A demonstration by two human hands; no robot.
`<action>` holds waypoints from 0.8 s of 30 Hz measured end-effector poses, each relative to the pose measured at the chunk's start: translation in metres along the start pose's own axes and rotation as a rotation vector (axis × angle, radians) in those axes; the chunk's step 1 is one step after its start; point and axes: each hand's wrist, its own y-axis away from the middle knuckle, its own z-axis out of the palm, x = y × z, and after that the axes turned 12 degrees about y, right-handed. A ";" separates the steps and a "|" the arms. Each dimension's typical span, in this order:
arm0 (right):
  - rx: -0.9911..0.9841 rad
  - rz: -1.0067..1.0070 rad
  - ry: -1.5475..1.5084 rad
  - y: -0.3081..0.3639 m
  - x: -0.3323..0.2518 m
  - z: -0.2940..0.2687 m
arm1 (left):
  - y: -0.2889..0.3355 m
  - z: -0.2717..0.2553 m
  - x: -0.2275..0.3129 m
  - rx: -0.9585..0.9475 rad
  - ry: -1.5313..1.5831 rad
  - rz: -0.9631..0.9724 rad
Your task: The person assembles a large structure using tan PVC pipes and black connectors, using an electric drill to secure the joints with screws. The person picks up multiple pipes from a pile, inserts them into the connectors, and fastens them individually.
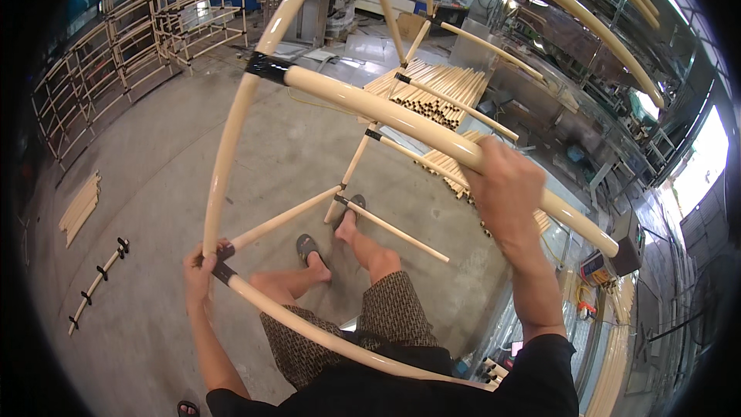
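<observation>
A frame of cream-coloured pipes joined by black connectors rises in front of me. My right hand is wrapped round a thick cream pipe, which runs from a black connector at the upper left to a free end at the right. My left hand closes on the lower end of an upright cream pipe, beside another black connector. From that corner, a further pipe crosses in front of my body. Thinner-looking pipes of the frame extend farther off, their right ends free.
Stacks of cut cream pipes lie beyond the frame. Assembled pipe racks stand at the far left. On the left floor are a few loose pipes and a pipe with black connectors. A tin stands at the right.
</observation>
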 end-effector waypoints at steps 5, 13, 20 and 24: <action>0.032 -0.131 -0.062 -0.063 -0.063 -0.006 | -0.041 -0.046 -0.011 0.232 -0.154 0.014; -0.138 -0.221 -0.023 -0.167 -0.168 0.015 | 0.044 0.055 0.052 0.504 -0.446 -0.122; -0.169 -0.266 -0.005 -0.185 -0.237 0.009 | 0.149 0.141 0.087 0.155 -0.510 -0.093; -0.085 -0.311 -0.051 -0.156 -0.307 -0.023 | 0.162 0.110 0.139 0.241 -0.495 -0.416</action>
